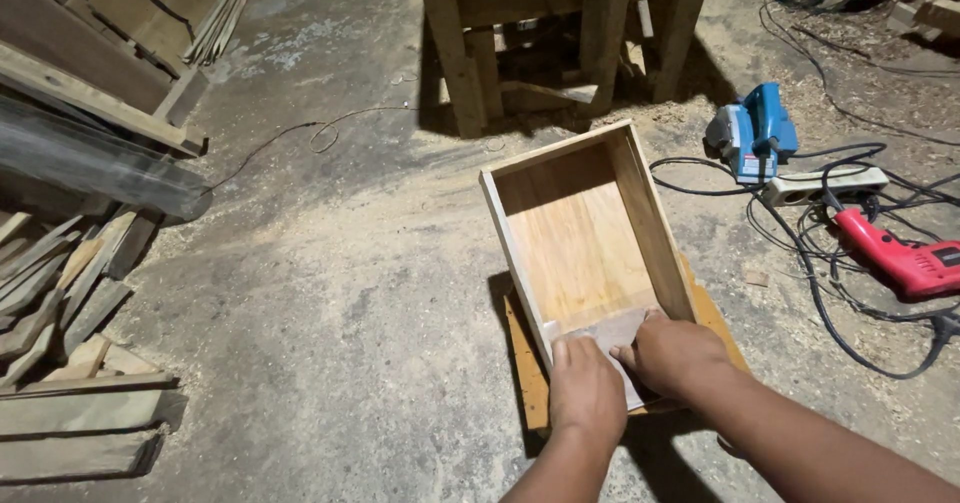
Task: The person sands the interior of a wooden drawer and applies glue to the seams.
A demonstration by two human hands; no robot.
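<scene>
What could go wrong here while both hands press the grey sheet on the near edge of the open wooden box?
1. The open wooden box rests on a small wooden board and overhangs it, so it may tip or slide under pressure.
2. The left hand and right hand are bare on the grey sheet; splinters or scraped fingertips seem possible.
3. The black cables near the red drill could snag a foot.

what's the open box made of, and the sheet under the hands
The box looks like bare, unfinished wood: pale grain, plywood-like bottom panel. The grey-brown sheet under the left hand and right hand is thin and matte, possibly sandpaper.
</scene>
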